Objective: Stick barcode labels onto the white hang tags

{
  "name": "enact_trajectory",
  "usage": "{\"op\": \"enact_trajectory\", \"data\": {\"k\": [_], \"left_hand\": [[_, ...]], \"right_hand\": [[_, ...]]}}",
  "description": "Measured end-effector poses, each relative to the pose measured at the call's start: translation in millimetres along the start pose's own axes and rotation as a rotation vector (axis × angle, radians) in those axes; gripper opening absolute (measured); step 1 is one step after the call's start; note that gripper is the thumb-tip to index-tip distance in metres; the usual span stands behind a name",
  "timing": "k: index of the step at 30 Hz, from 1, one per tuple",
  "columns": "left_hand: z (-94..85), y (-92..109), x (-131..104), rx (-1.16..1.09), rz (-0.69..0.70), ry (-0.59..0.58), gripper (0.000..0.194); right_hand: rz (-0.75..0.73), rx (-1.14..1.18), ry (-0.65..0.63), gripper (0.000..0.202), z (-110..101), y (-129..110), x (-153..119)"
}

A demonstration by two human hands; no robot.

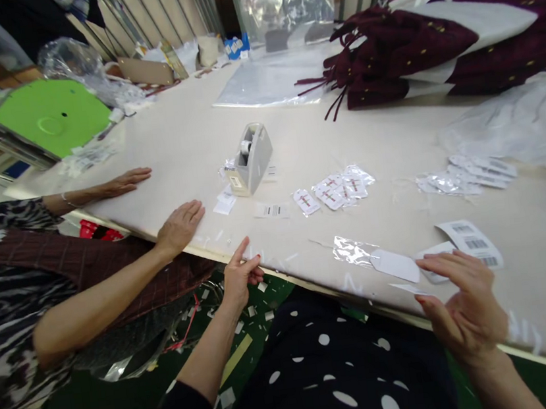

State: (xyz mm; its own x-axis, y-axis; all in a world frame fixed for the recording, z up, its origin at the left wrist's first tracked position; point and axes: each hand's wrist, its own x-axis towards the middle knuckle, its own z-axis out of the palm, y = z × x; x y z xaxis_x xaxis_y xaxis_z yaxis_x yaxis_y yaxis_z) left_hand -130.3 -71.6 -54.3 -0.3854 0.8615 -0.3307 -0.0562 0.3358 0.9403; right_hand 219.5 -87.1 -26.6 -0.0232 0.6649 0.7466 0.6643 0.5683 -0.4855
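At the table's near edge, my left hand (242,278) is open and holds nothing, its index finger stretched out and the thumb apart. My right hand (471,303) hovers over the table edge, palm turned inward, thumb and fingers apart. Its fingertips are close to a blank white hang tag (395,266); whether they touch it I cannot tell. A clear plastic sleeve (353,250) lies against the tag's left end. Just beyond the fingers is a sheet of barcode stickers (474,246), overlapping another white tag (434,261). A small white paper strip (410,289) lies near my thumb.
A grey tape dispenser (252,160) stands mid-table, with printed tags (334,192) and more tags (468,174) to its right. Dark maroon garments (408,48) are piled behind. A co-worker's hands (181,228) rest on the left edge, near a green plastic stool (50,115).
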Motion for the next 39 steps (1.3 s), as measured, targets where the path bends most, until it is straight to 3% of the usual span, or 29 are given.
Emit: {"op": "enact_trajectory", "data": {"k": [8,10,13,15,17,19,22,25,29,35,39], "left_hand": [[-13.8,12,-10,0.329,0.089,-0.102,0.087],[-17.1,19,-19,0.507,0.184,-0.010,0.083],[-15.5,29,-32,0.722,0.447,0.213,0.068],[-4.5,37,-41,0.725,0.520,0.193,0.051],[17.1,46,-52,0.623,0.448,0.019,0.030],[46.7,56,-65,0.437,0.240,-0.241,0.018],[92.2,69,-81,0.148,-0.160,-0.653,0.021],[122.8,75,-90,-0.020,-0.389,-0.893,0.026],[140.2,79,-91,-0.116,-0.491,-1.015,0.026],[153.9,80,-89,-0.133,-0.574,-1.058,0.024],[160.2,81,-87,-0.118,-0.581,-1.111,0.022]], "right_hand": [[-0.025,-0.034,-0.002,0.036,2,-4,1],[-0.073,-0.086,-0.006,0.035,-1,-8,6],[-0.149,-0.182,0.017,0.032,-2,-14,15],[-0.196,-0.229,0.041,0.032,0,-17,21],[-0.236,-0.249,0.055,0.033,3,-20,25],[-0.267,-0.251,0.057,0.034,4,-23,28],[-0.292,-0.260,0.058,0.032,1,-28,30],[-0.286,-0.279,0.054,0.033,-4,-29,28],[-0.250,-0.229,0.058,0.042,-6,-26,22],[-0.144,0.009,0.007,0.061,4,-19,16],[-0.045,0.173,-0.069,0.061,8,-17,10]]}}
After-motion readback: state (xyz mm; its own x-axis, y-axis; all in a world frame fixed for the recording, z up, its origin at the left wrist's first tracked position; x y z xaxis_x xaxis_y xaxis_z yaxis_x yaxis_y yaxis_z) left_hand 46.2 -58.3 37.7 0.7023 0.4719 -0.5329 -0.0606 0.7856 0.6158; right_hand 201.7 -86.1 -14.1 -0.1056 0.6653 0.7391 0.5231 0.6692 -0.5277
